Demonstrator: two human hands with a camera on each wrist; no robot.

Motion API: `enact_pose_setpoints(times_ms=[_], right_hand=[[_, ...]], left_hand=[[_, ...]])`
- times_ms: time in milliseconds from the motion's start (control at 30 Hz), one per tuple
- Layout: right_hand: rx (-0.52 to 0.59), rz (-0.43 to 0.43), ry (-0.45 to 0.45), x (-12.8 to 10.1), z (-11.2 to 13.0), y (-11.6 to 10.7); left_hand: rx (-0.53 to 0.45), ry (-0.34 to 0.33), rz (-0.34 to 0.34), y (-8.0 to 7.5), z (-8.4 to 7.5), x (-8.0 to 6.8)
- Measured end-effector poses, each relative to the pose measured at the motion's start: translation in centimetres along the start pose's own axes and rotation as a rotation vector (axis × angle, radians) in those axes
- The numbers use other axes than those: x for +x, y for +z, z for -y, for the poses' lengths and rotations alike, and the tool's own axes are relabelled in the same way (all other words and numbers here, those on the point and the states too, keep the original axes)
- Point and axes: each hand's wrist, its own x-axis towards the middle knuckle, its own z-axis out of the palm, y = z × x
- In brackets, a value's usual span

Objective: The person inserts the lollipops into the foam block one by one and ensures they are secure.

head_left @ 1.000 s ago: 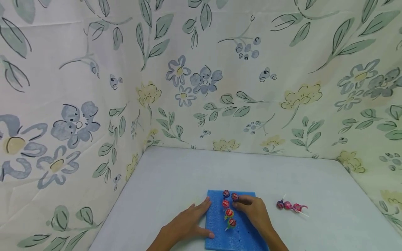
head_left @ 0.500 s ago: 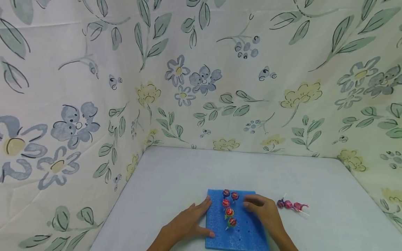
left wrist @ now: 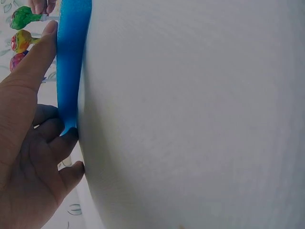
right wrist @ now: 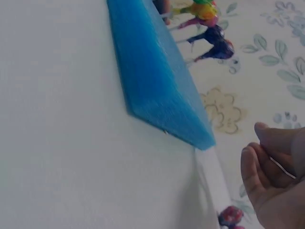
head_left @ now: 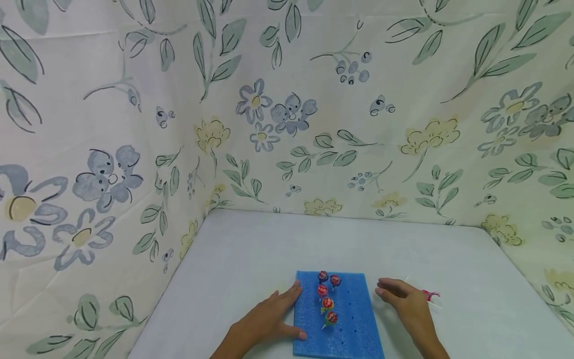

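The loose lollipops (head_left: 429, 295), low and right of centre in the head view, look light and small, so they should lift with almost no effort. Their wrapped heads are likely crinkly and a little slick, and hard candy can crack if dropped. The thin stick seems the surest place to pinch, near the head. Only a pink wrapper and a white stick show past the right hand (head_left: 405, 303); the rest is hidden behind it. In the right wrist view one pink head (right wrist: 230, 215) sits at the bottom edge on the white table (head_left: 251, 249).

The right hand hovers just left of them, fingers loosely curled and grasping nothing. Whether it touches them cannot be told.

Left of that hand, at the bottom centre, lies a blue foam block (head_left: 354, 319), soft-looking and dotted with small holes. Five lollipops (head_left: 327, 303) stand upright in it, heads red, purple and yellow-green. The left hand (head_left: 264, 321) rests flat against the block's left edge, fingers straight, thumb tip on the foam.

Flowered cloth (head_left: 287, 109) fills the upper frame.
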Motion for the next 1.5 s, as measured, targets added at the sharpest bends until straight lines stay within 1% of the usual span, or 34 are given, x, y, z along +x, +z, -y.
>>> enact_pose_setpoints(times_ms=[167, 333, 567, 733, 867, 1033, 1267, 1367, 1500], right_hand=[[-0.013, -0.023, 0.015, 0.1, -0.5, -2.0], [-0.034, -0.054, 0.060, 0.3, -0.8, -3.7], [-0.095, -0.104, 0.080, 0.9, -1.9, -5.2], [-0.121, -0.122, 0.103, 1.3, -2.7, -6.0], [-0.131, -0.132, 0.116, 1.6, -3.0, -6.4], [-0.149, -0.147, 0.108, 1.7, -3.4, -6.7], [-0.148, -0.134, 0.095, 1.9, -3.9, -6.8], [-0.187, -0.121, 0.076, 2.2, -4.0, -6.7], [-0.262, -0.107, 0.021, 2.4, -4.1, -6.2]], left_hand=[[0.012, 0.002, -0.003, -0.1, -0.1, 0.0], [0.011, 0.004, -0.005, -0.2, -0.2, 0.0], [0.008, 0.014, -0.009, -0.3, -0.1, 0.0], [0.011, 0.019, -0.003, -0.1, 0.0, 0.1], [0.018, 0.022, -0.004, 0.0, 0.1, 0.2], [0.014, 0.014, -0.005, 0.0, 0.1, 0.1], [0.011, 0.023, -0.008, 0.0, 0.0, 0.0], [0.008, 0.029, -0.009, 0.0, 0.1, 0.0], [0.002, 0.034, -0.006, 0.1, 0.1, 0.0]])
